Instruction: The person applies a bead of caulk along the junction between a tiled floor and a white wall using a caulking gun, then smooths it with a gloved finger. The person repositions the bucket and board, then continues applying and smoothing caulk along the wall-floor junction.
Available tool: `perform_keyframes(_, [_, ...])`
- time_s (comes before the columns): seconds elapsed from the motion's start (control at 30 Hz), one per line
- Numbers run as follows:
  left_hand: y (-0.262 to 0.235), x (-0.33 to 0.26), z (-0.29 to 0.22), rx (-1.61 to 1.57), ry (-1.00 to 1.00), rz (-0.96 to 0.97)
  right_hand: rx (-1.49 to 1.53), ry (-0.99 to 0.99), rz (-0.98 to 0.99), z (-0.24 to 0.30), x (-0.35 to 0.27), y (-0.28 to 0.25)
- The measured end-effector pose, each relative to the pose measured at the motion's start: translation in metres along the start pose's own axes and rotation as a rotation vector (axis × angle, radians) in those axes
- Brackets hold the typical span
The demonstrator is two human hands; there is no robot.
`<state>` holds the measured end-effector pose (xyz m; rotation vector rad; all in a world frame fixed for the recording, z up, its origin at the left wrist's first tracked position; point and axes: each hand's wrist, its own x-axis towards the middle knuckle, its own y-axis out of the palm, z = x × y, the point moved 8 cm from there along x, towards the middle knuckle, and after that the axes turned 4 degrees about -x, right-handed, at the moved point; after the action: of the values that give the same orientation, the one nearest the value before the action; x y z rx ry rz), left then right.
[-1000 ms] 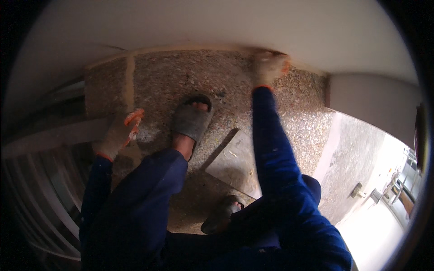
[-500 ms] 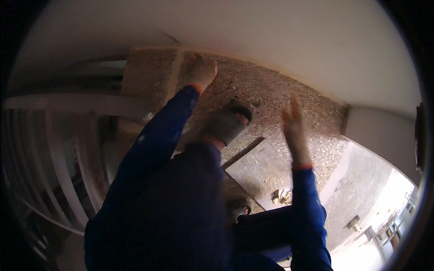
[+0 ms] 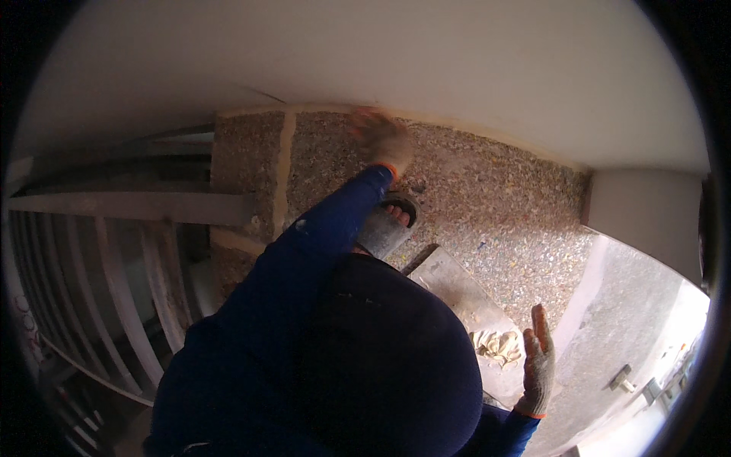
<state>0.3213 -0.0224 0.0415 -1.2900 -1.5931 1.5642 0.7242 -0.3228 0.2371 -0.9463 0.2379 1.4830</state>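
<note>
My left hand (image 3: pixel 383 141), in a pale knitted glove with an orange cuff, is over the speckled floor beside the foot of the white wall (image 3: pixel 426 68). Motion smears its fingers, so I cannot make out their shape or anything in them. My right hand (image 3: pixel 537 365), gloved the same way, is raised at the lower right, fingers stretched out and holding nothing. Close by it lies a pale board (image 3: pixel 449 286) bearing a heap of cream-coloured paste (image 3: pixel 496 346). A beige strip (image 3: pixel 285 156) crosses the floor to the left of my left hand.
My foot in a grey sandal (image 3: pixel 387 228) stands between the left hand and the board. Railing bars (image 3: pixel 114 266) run along the left side. A white wall block (image 3: pixel 643 221) juts out at the right. A small handled tool (image 3: pixel 623 378) lies on the floor at the lower right.
My left hand has shifted right along the wall's foot. My right hand has drawn back down and to the right, from over the floor to beside the board.
</note>
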Motion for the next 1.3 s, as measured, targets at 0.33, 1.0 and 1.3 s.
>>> perform_keyframes(0.33, [-0.009, 0.090, 0.156, 0.068, -0.045, 0.139, -0.169, 0.028, -0.050, 0.000, -0.015, -0.010])
perform_keyframes(1.0, [0.007, 0.116, 0.175, 0.179, -0.239, 0.018, -0.228, -0.075, 0.056, -0.007, 0.018, -0.005])
perform_keyframes(1.3, [-0.030, 0.050, 0.107, 0.365, -0.176, 0.026, -0.252, 0.018, 0.057, -0.008, 0.013, -0.006])
